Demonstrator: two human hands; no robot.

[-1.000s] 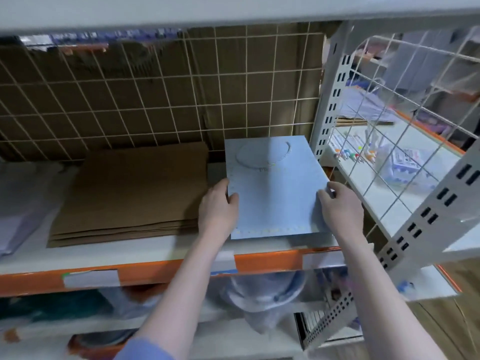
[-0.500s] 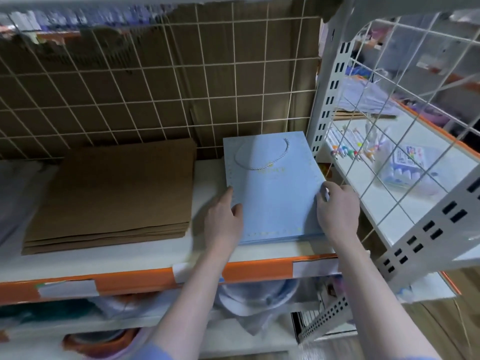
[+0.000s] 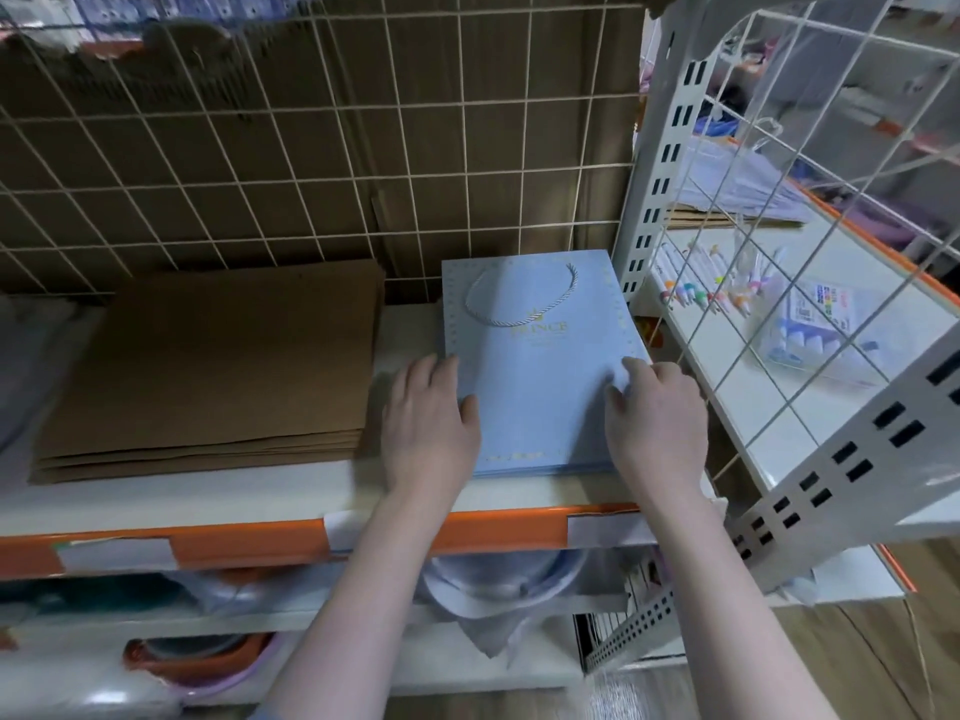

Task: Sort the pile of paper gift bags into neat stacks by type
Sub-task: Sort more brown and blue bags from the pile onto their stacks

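Both hands flank blue bag stack: left hand, right hand.

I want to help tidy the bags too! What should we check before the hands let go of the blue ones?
1. Blue bags lie flat on the shelf: ok.
2. Blue stack edges line up at the front: ok.
3. Left hand steadies the left edge: ok.
4. Right hand steadies the right edge: ok.
5. Brown bags stay apart from the blue ones, with a gap between: ok.
6. Any stray bag hidden deeper in the blue stack: cannot tell.
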